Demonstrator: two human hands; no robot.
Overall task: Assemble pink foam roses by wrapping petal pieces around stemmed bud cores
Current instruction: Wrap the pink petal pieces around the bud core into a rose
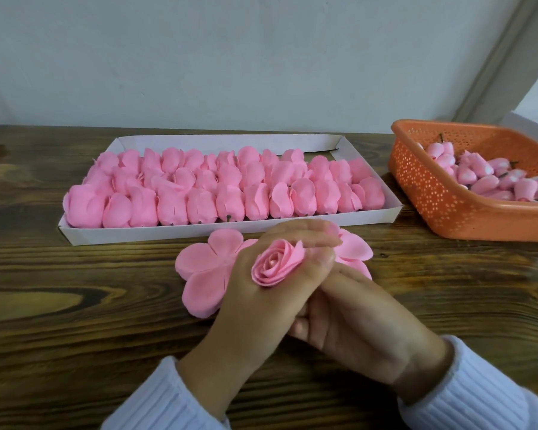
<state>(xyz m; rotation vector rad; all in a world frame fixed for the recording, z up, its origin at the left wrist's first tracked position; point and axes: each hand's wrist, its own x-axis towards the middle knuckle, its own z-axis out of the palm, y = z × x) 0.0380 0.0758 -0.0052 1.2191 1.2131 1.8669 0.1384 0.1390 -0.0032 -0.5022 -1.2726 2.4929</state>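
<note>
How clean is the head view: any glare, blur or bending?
Head view: soft even light, faint shadows; mild sheen on the dark wooden table beside the orange perforated plastic basket; wide-angle bending skews the white cardboard tray; left hand fingertips slightly smeared; rolled pink foam rose sharp.

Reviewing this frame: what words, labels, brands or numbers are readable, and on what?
None: no readable text anywhere. The white cardboard tray, the orange perforated plastic basket, the dark wooden table, the white ribbed sleeves and the pale wall all show no print.

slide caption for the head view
A foam rose held in left hand and right hand, over flat petal pieces; rose tray behind, bud basket at right
</note>
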